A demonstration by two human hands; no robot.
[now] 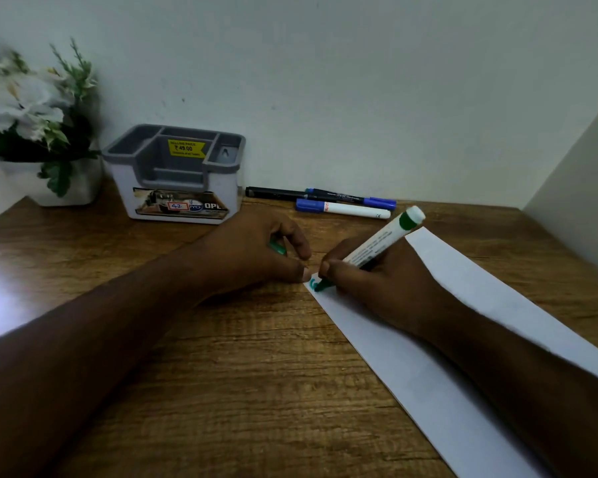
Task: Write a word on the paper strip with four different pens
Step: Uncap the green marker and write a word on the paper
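A long white paper strip [425, 367] lies slantwise on the wooden desk, from the middle to the lower right. My right hand [377, 281] grips a white marker with green trim [380, 243], its green tip touching the strip's near-left end beside a short green stroke [313, 283]. My left hand [256, 253] rests at that corner with its thumb on the strip's edge, and its fingers are curled around a green cap [277, 247]. Three more pens lie by the wall: a black one [277, 192], a dark one with blue cap [353, 198], a white one with blue cap [342, 208].
A grey and white desk organiser [176, 174] stands at the back left. A white pot of white flowers [32, 119] is in the left corner. A wall runs along the back, and a side panel [580, 188] closes the right.
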